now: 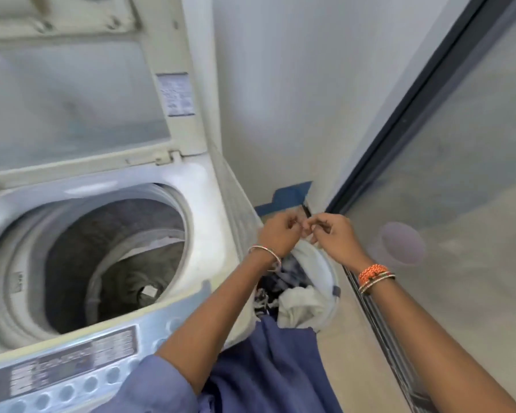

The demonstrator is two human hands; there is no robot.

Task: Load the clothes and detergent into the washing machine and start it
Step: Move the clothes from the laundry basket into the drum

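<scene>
The white top-loading washing machine (209,204) stands at the left with its lid (72,99) raised and its drum (116,257) open; a pale cloth lies against the drum's wall. To the machine's right sits a white laundry bag (319,263) holding white and dark blue clothes (298,305). My left hand (280,234) and my right hand (334,236) meet just above the bag, fingers curled, pinching its top edge between them. What exactly lies between the fingertips is too small to tell. No detergent is in view.
The control panel (72,368) with round buttons runs along the machine's near edge. A white wall with blue tape (286,198) stands behind the bag. A dark-framed sliding glass door (459,174) closes off the right. My blue garment (265,368) hangs below.
</scene>
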